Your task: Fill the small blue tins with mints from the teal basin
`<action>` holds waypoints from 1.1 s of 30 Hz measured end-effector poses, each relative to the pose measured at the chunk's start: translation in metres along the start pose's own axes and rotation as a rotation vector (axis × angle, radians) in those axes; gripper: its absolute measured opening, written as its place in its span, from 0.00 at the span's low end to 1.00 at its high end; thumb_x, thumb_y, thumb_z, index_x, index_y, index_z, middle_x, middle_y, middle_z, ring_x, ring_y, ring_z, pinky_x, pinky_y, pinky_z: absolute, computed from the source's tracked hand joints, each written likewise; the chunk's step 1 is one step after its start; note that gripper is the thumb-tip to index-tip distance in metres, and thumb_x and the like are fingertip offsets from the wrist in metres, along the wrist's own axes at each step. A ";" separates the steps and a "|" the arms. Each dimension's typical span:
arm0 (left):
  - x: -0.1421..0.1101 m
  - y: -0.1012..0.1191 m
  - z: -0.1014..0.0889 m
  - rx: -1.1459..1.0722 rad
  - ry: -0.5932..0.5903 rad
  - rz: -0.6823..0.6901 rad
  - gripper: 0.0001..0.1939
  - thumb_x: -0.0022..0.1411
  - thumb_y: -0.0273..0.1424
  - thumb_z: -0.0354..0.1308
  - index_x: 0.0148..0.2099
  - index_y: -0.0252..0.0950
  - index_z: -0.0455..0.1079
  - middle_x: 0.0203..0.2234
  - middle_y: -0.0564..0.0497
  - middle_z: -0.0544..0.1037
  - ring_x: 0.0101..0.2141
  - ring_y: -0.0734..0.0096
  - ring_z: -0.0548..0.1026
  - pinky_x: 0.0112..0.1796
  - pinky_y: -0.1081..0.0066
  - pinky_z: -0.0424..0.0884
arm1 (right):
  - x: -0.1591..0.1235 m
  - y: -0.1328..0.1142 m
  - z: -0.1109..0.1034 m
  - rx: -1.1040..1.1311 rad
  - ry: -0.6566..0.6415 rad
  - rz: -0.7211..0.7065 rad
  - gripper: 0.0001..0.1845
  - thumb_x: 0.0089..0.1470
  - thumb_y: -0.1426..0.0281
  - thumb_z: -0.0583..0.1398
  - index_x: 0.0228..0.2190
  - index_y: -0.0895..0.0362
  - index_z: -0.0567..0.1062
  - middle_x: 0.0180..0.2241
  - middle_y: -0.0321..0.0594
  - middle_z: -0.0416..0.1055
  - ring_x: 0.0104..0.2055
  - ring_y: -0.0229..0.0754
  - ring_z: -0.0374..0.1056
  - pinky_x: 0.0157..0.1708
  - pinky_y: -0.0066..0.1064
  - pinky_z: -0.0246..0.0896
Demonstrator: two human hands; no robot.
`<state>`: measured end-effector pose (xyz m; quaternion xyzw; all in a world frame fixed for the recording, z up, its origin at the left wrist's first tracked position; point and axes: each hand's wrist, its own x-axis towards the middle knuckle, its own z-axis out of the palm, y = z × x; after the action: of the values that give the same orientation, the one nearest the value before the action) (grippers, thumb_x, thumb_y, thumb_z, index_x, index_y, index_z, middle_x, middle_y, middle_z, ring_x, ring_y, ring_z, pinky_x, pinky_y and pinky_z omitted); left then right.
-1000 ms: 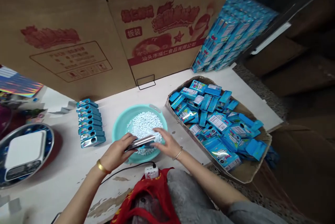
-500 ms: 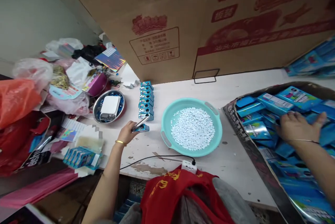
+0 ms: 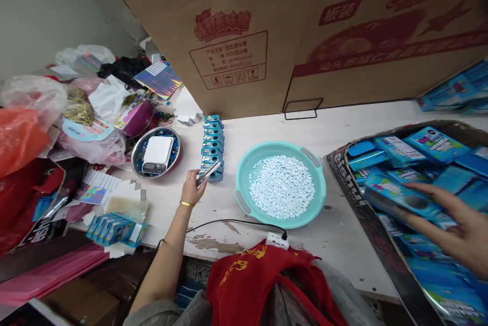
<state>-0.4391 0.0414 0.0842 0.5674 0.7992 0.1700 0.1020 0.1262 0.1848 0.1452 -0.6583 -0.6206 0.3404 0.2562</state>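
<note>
My left hand point(image 3: 193, 189) is closed on a small blue box point(image 3: 212, 173) with a shiny flap, setting it at the near end of a row of blue boxes point(image 3: 212, 142) standing on the white table point(image 3: 267, 127). My right hand point(image 3: 463, 232) grips a flat blue box point(image 3: 404, 201) above a cardboard tray point(image 3: 339, 163) heaped with several more blue boxes. Between the two hands sits a teal basin point(image 3: 316, 183) filled with small white tablets point(image 3: 280, 187).
A white scale point(image 3: 155, 155) rests in a metal bowl left of the row. Plastic bags and clutter point(image 3: 57, 112) crowd the far left. Large printed cartons point(image 3: 267, 36) stand behind the table. A white power plug point(image 3: 276, 238) with a black cord lies at the near edge.
My left hand carried the small box from over the basin to the row's end. My right hand reached into the tray and lifted a flat blue box. The view swung left.
</note>
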 end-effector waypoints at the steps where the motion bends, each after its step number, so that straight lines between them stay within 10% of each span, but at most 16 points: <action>1: -0.001 0.012 0.000 -0.030 -0.021 0.054 0.15 0.64 0.35 0.51 0.51 0.35 0.61 0.43 0.43 0.70 0.43 0.64 0.71 0.43 0.66 0.68 | -0.010 -0.012 0.006 0.004 -0.138 -0.012 0.36 0.27 0.47 0.68 0.43 0.42 0.75 0.29 0.48 0.74 0.25 0.51 0.69 0.25 0.46 0.59; 4: 0.005 0.060 0.016 -0.097 -0.211 0.278 0.14 0.66 0.32 0.48 0.53 0.36 0.62 0.40 0.46 0.72 0.41 0.67 0.71 0.44 0.66 0.68 | -0.031 -0.036 0.040 0.166 -0.249 -0.101 0.36 0.35 0.51 0.67 0.48 0.45 0.70 0.49 0.46 0.71 0.48 0.56 0.69 0.41 0.45 0.67; 10: 0.044 0.155 0.103 0.130 -0.487 0.428 0.17 0.64 0.21 0.43 0.53 0.33 0.62 0.44 0.40 0.69 0.46 0.59 0.69 0.46 0.60 0.67 | -0.049 -0.018 0.105 0.560 -0.162 0.117 0.25 0.41 0.56 0.67 0.39 0.53 0.71 0.38 0.40 0.74 0.41 0.46 0.71 0.45 0.42 0.68; 17: 0.035 0.176 0.154 0.113 -0.629 0.561 0.23 0.59 0.16 0.43 0.55 0.35 0.62 0.48 0.41 0.69 0.49 0.57 0.67 0.50 0.59 0.65 | -0.061 0.009 0.106 0.753 -0.018 0.272 0.26 0.45 0.59 0.66 0.46 0.52 0.70 0.47 0.41 0.74 0.48 0.48 0.70 0.48 0.44 0.68; 26: 0.016 0.171 0.137 -0.350 -0.827 0.518 0.18 0.61 0.27 0.51 0.55 0.34 0.63 0.50 0.43 0.71 0.49 0.63 0.70 0.51 0.63 0.66 | -0.049 -0.001 0.120 0.686 0.084 0.155 0.27 0.44 0.59 0.66 0.46 0.53 0.69 0.45 0.43 0.74 0.47 0.47 0.70 0.52 0.47 0.63; 33: 0.038 0.184 0.047 -0.478 -0.730 0.622 0.17 0.66 0.34 0.48 0.55 0.35 0.63 0.47 0.42 0.72 0.48 0.64 0.70 0.50 0.62 0.66 | -0.043 -0.007 0.122 0.279 0.095 -0.172 0.22 0.49 0.60 0.63 0.45 0.55 0.68 0.42 0.44 0.72 0.44 0.48 0.69 0.46 0.43 0.66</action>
<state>-0.2742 0.1399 0.1130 0.7605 0.4450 0.1610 0.4448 0.0287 0.1321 0.0785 -0.5761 -0.6085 0.3688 0.4023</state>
